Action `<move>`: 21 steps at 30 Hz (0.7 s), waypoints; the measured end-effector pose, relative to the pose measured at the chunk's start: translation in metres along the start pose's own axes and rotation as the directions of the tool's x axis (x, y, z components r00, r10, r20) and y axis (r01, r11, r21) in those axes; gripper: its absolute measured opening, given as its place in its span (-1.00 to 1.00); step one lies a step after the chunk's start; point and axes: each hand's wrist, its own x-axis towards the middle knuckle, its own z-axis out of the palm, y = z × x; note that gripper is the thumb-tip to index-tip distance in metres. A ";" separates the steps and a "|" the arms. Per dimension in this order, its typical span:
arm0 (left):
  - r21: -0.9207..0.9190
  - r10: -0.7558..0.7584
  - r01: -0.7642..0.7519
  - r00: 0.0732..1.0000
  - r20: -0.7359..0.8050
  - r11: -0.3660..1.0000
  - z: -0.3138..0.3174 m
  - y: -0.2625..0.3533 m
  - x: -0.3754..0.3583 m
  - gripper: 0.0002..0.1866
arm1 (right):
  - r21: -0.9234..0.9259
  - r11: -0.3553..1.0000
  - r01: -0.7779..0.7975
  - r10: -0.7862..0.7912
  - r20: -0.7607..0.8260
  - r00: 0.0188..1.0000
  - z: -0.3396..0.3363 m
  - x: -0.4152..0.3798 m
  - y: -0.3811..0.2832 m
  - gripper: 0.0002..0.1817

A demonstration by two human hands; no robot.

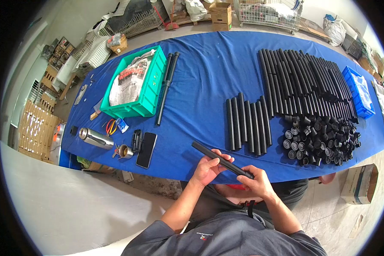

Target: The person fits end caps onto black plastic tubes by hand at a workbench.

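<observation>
A black tube [207,151] lies slantwise across both hands, above the table's front edge. My left hand [209,169] holds it around the middle, thumb on top and fingers behind. At its lower right end, my right hand [257,181] is wrapped around the tube, covering part of a wider end piece. To the right of the hands, a short row of black tubes [247,123] rests on the blue cloth. Beside that row is a heap of black round caps [322,138]. Farther back lies a large stack of black tubes [303,77].
A green crate [130,112] with a printed bag stands left, beside long black tubes [166,85]. A phone [146,149], a steel cup [124,151], a thermos [96,137] and pliers [111,126] lie at front left. A blue bin [357,91] stands at the right edge.
</observation>
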 end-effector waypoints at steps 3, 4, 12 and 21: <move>0.040 -0.004 0.006 0.999 -0.039 0.999 0.003 0.010 0.004 -0.74 | -0.164 0.945 0.283 -0.308 -0.154 0.939 0.013 0.010 0.010 -0.53; 0.025 -0.005 0.005 0.999 -0.032 1.000 0.002 0.007 0.004 -0.74 | -0.233 0.906 0.352 -0.398 -0.189 0.898 0.016 0.009 0.011 -0.55; 0.025 -0.006 0.007 0.999 -0.033 1.000 0.004 0.002 0.005 -0.75 | -0.256 0.909 0.330 -0.381 -0.185 0.906 0.010 0.003 0.002 -0.61; 0.003 -0.006 0.006 1.000 -0.013 1.000 0.005 0.001 0.003 -0.78 | -0.276 0.890 0.363 -0.421 -0.195 0.886 0.011 0.003 0.000 -0.60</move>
